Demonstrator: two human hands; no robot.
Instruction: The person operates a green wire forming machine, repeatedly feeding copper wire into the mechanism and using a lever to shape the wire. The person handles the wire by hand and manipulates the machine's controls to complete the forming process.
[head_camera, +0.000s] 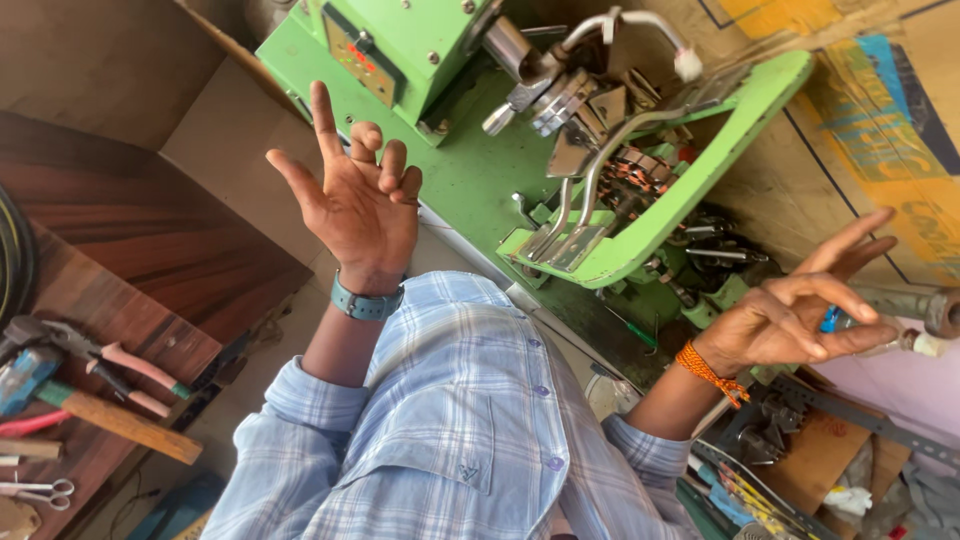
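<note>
- Wooden worktop (150, 300) at the far left, dark and scuffed. On it I count one pair of pliers (120, 365) with pink grips, one hammer (115, 420) with a pale wooden handle, and one small pair of scissors (40, 490) near the bottom corner. All three are well apart from either hand.
- The left hand (360, 205) is raised with its palm turned up to the camera. The thumb and forefinger are spread, the other fingers are loosely curled, and it holds nothing. I see one teal watch (365, 303) on that wrist.
- The one green machine (460, 170) lies just beyond the left hand and between the two hands. Its long axis runs from the control box at upper left down to the curved green arm (690, 190) at the right. A cluster of bare metal levers (580, 200) sits in the middle.
- The left hand is the nearer one and overlaps the machine's flat base in this view, though I cannot tell if it touches. The machine lies ahead and to the right of it.
- A blue checked shirt (450, 420) fills the bottom centre.
- The right hand (800, 315) is also open, with its fingers fanned out to the right, and one orange thread band (710, 372) is tied at the wrist. A small blue bit shows by the fingers, and I cannot tell whether it is held. One grey pipe (925, 310) lies just beyond the fingertips.
</note>
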